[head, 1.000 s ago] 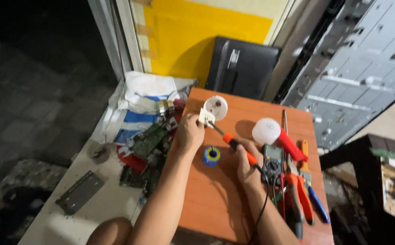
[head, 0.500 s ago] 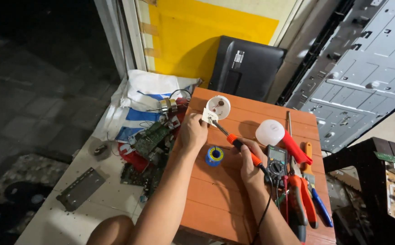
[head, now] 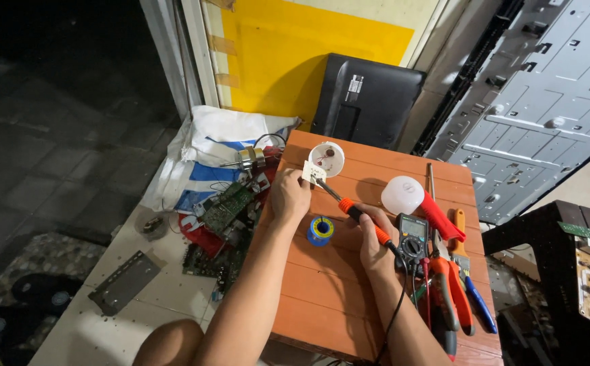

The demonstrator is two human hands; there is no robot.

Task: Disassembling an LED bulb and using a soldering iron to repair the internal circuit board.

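Observation:
My left hand [head: 290,196] holds a small white circuit board [head: 313,173] just in front of a white bulb housing [head: 327,158] on the orange wooden table [head: 322,291]. My right hand [head: 374,234] grips an orange-handled soldering iron [head: 357,213], its tip touching the small board. A blue spool of solder wire [head: 320,231] lies between my two hands.
A white bulb dome [head: 402,194], a multimeter [head: 411,242], red-handled screwdriver [head: 442,217] and pliers [head: 454,288] lie to the right. Green circuit boards [head: 226,210] and a striped bag [head: 203,163] sit left of the table. A black monitor [head: 366,102] leans behind.
The view has shifted slightly. Both hands stay at the small board with the iron tip on it.

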